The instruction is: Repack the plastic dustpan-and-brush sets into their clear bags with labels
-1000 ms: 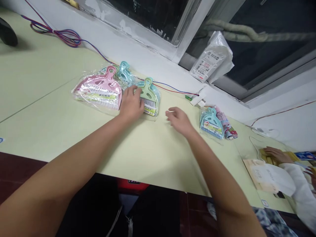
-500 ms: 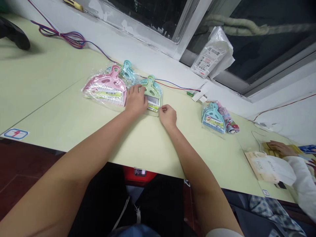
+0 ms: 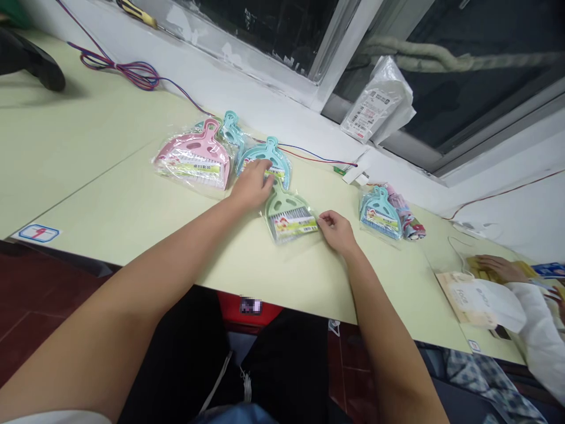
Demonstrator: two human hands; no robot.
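Observation:
My right hand (image 3: 339, 231) pinches the right edge of a green dustpan and brush set (image 3: 289, 215), wrapped in clear plastic with a label. That set lies at a slant, with its handle end over a blue dustpan and brush set (image 3: 282, 162) behind it. My left hand (image 3: 251, 187) rests on the blue set with its fingers bent and apart, its thumb close to the green handle. To its left lies a pink wrapped dustpan and brush set (image 3: 194, 156). Another blue dustpan (image 3: 230, 131) shows behind, partly covered.
Farther right on the table (image 3: 353, 277) lie a blue wrapped set (image 3: 380, 215) and a patterned cloth bundle (image 3: 406, 218). A co-worker's hand (image 3: 498, 268) is near a paper package (image 3: 479, 300). Coiled wires (image 3: 132, 73) lie along the wall; a screwdriver (image 3: 141, 15) sits on the sill.
The green set has come off the blue one toward me and to the right, with my right hand at its edge. The blue set beneath now shows under my left hand.

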